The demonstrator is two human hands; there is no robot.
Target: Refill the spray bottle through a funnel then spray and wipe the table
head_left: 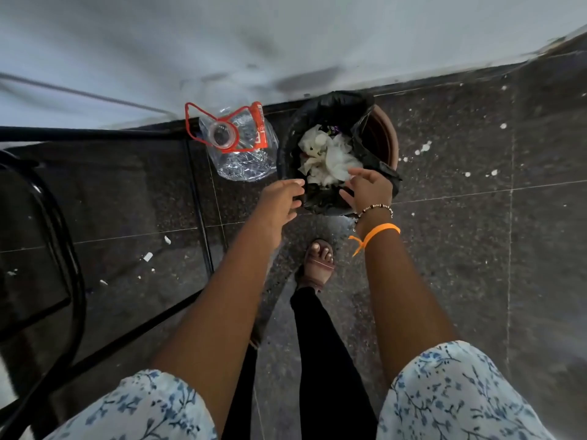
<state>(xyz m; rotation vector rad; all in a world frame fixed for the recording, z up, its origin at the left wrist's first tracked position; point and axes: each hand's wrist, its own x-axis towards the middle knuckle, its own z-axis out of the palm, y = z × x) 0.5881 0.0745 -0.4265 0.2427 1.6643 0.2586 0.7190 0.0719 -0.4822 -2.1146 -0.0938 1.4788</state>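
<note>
I look straight down at a brown bin (386,138) lined with a black bag (336,106), standing on the floor against the wall. Crumpled white tissues (330,157) fill it. My left hand (279,201) hovers at the bin's near left rim with fingers relaxed and holds nothing. My right hand (368,187) is spread just above the tissues at the near right rim, also holding nothing. A large clear water jug (241,144) with a red handle and no cap stands left of the bin. No spray bottle or funnel is in view.
Black metal table legs and rails (197,192) run along the left. My sandalled foot (319,262) stands just before the bin. The dark stone floor (476,249) carries scattered white scraps. A pale wall (286,42) rises behind.
</note>
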